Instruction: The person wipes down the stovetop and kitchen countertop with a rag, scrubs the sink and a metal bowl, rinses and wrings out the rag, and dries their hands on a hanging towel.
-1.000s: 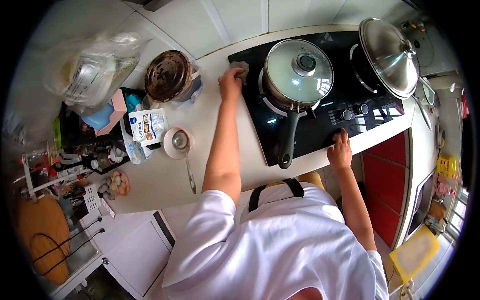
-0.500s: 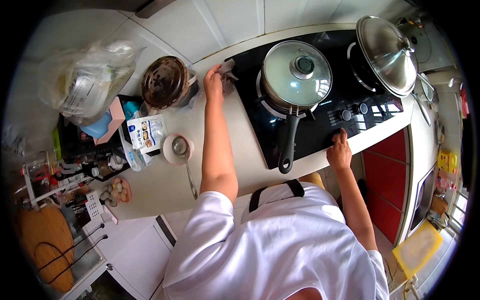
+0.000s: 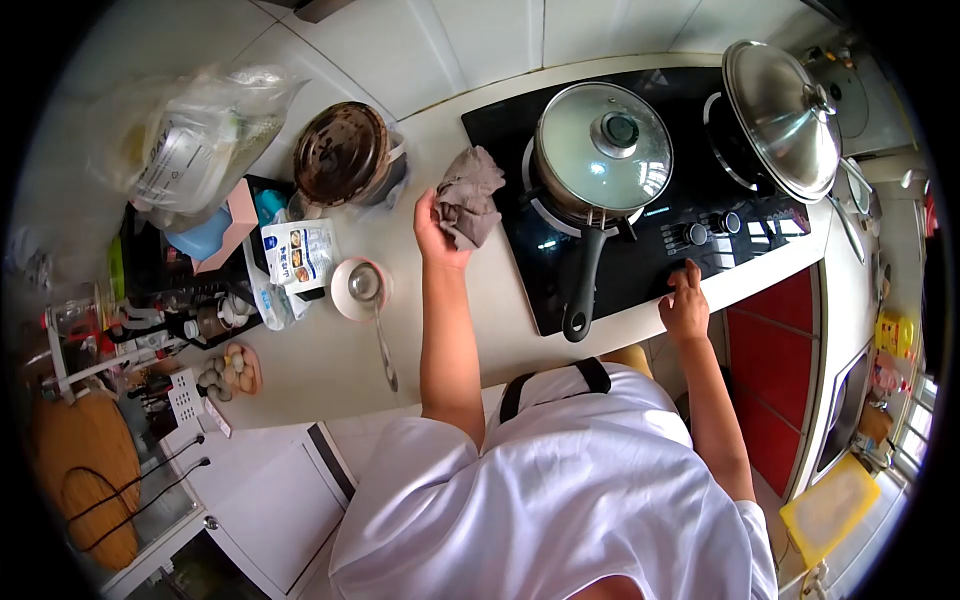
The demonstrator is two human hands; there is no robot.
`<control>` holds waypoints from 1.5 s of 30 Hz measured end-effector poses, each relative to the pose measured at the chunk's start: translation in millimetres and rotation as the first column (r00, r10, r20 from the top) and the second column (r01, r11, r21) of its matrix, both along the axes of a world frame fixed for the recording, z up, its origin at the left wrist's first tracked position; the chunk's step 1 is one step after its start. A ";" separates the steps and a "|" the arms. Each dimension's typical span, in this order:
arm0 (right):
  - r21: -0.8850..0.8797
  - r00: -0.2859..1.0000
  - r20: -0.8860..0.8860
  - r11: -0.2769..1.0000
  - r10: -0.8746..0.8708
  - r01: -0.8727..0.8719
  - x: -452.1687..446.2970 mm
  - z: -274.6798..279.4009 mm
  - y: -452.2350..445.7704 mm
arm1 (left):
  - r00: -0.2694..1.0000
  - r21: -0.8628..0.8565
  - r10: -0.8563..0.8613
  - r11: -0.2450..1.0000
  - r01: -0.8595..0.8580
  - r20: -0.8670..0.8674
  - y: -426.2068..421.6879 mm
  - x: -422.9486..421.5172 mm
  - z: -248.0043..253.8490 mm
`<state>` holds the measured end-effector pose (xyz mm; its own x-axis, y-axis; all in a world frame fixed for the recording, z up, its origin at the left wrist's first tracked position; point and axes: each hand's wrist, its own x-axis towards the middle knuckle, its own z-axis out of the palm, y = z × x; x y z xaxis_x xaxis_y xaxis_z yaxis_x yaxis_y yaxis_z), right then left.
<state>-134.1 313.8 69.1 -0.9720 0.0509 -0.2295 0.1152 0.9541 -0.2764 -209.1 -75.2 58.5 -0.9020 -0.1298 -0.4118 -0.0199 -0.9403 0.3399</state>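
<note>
My left hand [image 3: 438, 232] grips a crumpled grey-brown cloth [image 3: 470, 198] over the counter, beside the left edge of the black glass cooktop [image 3: 530, 290]. My right hand [image 3: 685, 305] hangs at the cooktop's front edge, just below the control knobs [image 3: 693, 234]; its fingers are loosely bent and apart, with nothing visible in them. On the left burner sits a pan [image 3: 575, 212] under a glass lid [image 3: 570, 140], its black handle [image 3: 583, 285] pointing toward me. A large wok with a domed steel lid [image 3: 775, 115] occupies the right burner.
Left of my arm, a small bowl [image 3: 343, 300] holds a ladle [image 3: 384, 340]. Behind it stand a brown-lidded pot [image 3: 340, 150], a white food packet [image 3: 300, 252] and a plastic bag [image 3: 195, 160]. Several eggs [image 3: 240, 368] lie near the counter's front left.
My left hand has drawn the cloth from the back corner of the cooktop toward me, and more of the cloth shows. The right hand stays near the front edge.
</note>
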 end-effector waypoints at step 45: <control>0.058 0.998 0.065 0.998 -0.024 0.020 3.9 6.0 -6.5 | 0.883 -0.609 0.167 -0.667 0.429 0.439 -50.8 -158.9 -54.7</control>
